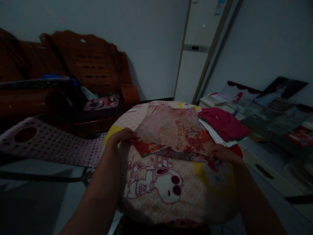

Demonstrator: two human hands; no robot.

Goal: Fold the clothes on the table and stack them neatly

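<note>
A pinkish-grey shirt [168, 127] with orange and red print lies spread over a round table draped in a cartoon-dog cloth [156, 202]. My left hand [124, 134] pinches the shirt's left edge near its lower corner. At the opposite lower corner, my right hand [220, 153] has its fingers closed on the fabric. The near edge of the shirt is slightly folded between the two hands. Just beyond my right hand sits a stack of folded clothes, with a dark pink garment [223, 124] on top and white cloth [215, 135] beneath.
A woven chair [53, 143] stands left of the table. Behind it is a carved wooden sofa [90, 62] with crumpled cloth [102, 102] on its seat. On the right, a low cabinet [264, 169] carries papers, a framed photo [281, 88] and other items. A tall white appliance [195, 65] stands at the back.
</note>
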